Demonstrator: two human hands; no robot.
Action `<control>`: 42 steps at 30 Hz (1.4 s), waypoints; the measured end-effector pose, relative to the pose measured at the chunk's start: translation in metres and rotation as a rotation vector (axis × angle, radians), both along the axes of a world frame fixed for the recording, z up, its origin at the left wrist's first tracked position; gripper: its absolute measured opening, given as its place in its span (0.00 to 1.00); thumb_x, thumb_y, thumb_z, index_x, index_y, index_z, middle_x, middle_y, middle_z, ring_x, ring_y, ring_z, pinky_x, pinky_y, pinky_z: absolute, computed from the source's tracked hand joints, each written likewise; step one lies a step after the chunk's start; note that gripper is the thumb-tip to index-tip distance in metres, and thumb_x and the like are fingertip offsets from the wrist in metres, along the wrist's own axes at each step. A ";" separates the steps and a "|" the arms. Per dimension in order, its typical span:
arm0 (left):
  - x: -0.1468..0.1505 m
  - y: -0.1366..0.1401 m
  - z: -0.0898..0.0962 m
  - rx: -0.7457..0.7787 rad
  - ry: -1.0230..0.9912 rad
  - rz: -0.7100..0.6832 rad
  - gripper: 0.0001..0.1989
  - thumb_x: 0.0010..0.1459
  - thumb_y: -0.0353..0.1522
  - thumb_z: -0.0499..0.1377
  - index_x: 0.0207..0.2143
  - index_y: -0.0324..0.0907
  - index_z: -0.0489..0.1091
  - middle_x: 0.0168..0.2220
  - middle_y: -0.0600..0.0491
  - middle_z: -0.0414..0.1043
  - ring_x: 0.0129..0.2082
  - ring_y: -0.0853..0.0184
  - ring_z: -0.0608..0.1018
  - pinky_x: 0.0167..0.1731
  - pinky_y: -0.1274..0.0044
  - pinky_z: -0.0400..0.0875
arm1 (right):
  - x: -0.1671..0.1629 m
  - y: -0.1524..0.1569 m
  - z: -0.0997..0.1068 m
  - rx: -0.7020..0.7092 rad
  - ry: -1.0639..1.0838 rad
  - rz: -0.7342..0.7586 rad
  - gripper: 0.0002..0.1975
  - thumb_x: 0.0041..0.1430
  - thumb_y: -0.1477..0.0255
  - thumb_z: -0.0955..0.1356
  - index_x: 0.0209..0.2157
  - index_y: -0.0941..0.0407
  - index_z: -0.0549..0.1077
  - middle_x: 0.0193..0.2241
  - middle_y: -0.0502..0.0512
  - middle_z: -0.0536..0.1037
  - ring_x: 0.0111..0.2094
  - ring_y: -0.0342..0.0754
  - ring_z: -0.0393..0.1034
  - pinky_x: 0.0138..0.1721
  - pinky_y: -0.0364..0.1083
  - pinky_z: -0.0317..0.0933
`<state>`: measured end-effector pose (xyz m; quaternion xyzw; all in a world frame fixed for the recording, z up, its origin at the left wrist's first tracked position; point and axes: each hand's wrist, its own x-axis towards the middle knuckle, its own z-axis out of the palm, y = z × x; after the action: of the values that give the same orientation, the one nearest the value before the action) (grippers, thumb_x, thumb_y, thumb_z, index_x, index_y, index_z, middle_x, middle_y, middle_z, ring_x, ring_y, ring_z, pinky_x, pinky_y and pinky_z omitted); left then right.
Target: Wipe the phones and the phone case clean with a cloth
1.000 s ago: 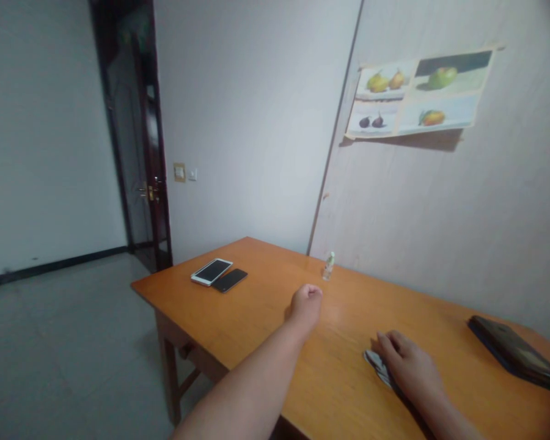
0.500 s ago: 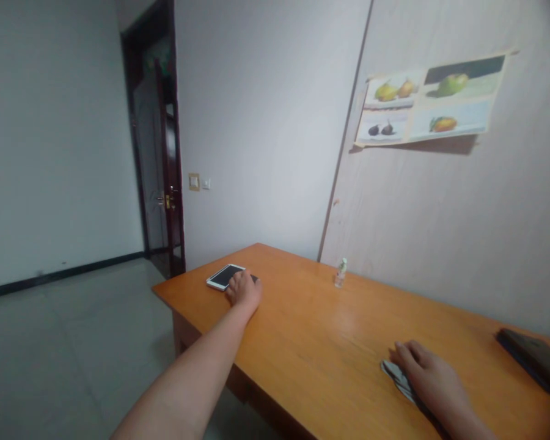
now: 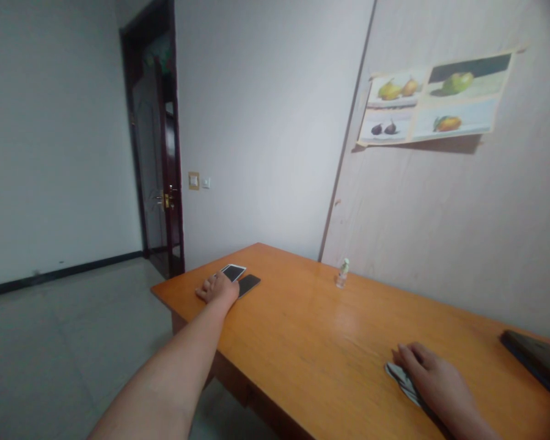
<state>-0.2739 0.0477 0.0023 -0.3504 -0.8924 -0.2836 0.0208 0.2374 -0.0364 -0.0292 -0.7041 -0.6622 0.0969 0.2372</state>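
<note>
In the lower right of the frame, the right hand [image 3: 440, 382] rests on the orange-brown wooden table [image 3: 311, 342], its fingers loosely curled. A crumpled grey cloth with dark stripes [image 3: 402, 384] lies along its thumb side, partly beneath it; I cannot tell whether the fingers grip it. The cloth looks thin and folded into a narrow strip, its pale tip pointing to the upper left. At the right edge, a dark brown, flat case [image 3: 536, 360] lies well apart from that hand, cut off by the frame.

The left forearm rises from the bottom edge to the left hand [image 3: 220, 292], left of centre, whose fingers are bent and slightly parted over a white-framed phone with a black screen [image 3: 233, 272]. The hand hides the phone's near end, so I cannot tell whether they have hold of it. The far end shows a glossy dark face inside a pale rim. Just beside it, to the right, a slim black phone [image 3: 249, 285] lies flat, partly covered by the hand.

Farther back, near the centre, a small clear bottle with a pale green top [image 3: 342, 275] stands upright. In the upper right, a paper sheet of four fruit paintings [image 3: 435, 104] hangs on the wall.
</note>
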 end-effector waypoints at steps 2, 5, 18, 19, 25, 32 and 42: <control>0.001 -0.001 -0.001 -0.012 0.020 -0.010 0.27 0.53 0.46 0.59 0.52 0.43 0.67 0.58 0.36 0.67 0.60 0.44 0.64 0.58 0.50 0.50 | -0.002 0.000 0.002 -0.002 -0.015 -0.015 0.24 0.62 0.51 0.57 0.28 0.51 0.75 0.28 0.55 0.80 0.31 0.54 0.75 0.33 0.47 0.61; 0.006 -0.005 0.001 -0.015 0.052 -0.031 0.31 0.51 0.50 0.59 0.53 0.43 0.66 0.57 0.36 0.67 0.59 0.43 0.65 0.55 0.52 0.55 | -0.008 -0.003 0.006 -0.001 -0.049 -0.046 0.24 0.63 0.52 0.56 0.28 0.52 0.74 0.29 0.56 0.80 0.32 0.53 0.74 0.32 0.47 0.59; 0.116 -0.018 0.013 0.030 0.186 -0.433 0.28 0.51 0.49 0.60 0.49 0.44 0.67 0.52 0.39 0.73 0.54 0.47 0.71 0.55 0.58 0.55 | -0.018 -0.008 0.014 0.006 -0.063 -0.055 0.22 0.65 0.56 0.56 0.28 0.53 0.73 0.29 0.54 0.79 0.33 0.50 0.73 0.30 0.44 0.56; 0.127 -0.019 0.013 0.030 0.178 -0.472 0.27 0.51 0.49 0.60 0.49 0.44 0.67 0.51 0.40 0.73 0.54 0.47 0.71 0.55 0.58 0.54 | -0.017 -0.008 0.013 0.002 -0.054 -0.046 0.22 0.64 0.56 0.56 0.28 0.52 0.73 0.29 0.54 0.79 0.33 0.50 0.73 0.31 0.44 0.56; 0.188 -0.025 0.007 0.034 0.088 -0.668 0.29 0.49 0.50 0.62 0.49 0.43 0.68 0.50 0.38 0.73 0.54 0.45 0.71 0.54 0.58 0.54 | -0.010 -0.004 0.007 -0.002 -0.020 -0.009 0.23 0.64 0.54 0.56 0.28 0.52 0.74 0.30 0.54 0.80 0.33 0.52 0.74 0.32 0.46 0.58; 0.198 -0.018 0.000 0.006 0.093 -0.766 0.29 0.51 0.58 0.56 0.45 0.47 0.71 0.50 0.42 0.74 0.53 0.49 0.72 0.51 0.62 0.60 | -0.007 -0.002 0.004 -0.017 -0.009 0.010 0.24 0.64 0.53 0.56 0.28 0.52 0.74 0.29 0.55 0.80 0.33 0.53 0.74 0.33 0.47 0.58; 0.071 -0.005 0.005 -0.118 0.141 -0.340 0.25 0.54 0.45 0.59 0.51 0.41 0.67 0.57 0.35 0.68 0.58 0.42 0.67 0.53 0.53 0.60 | -0.014 -0.002 0.008 -0.025 -0.012 -0.012 0.22 0.64 0.55 0.57 0.27 0.52 0.73 0.28 0.54 0.80 0.32 0.51 0.73 0.31 0.46 0.56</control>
<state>-0.2026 0.0431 0.0076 -0.5159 -0.8317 -0.2048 0.0144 0.2237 -0.0388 -0.0215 -0.7115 -0.6582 0.0995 0.2249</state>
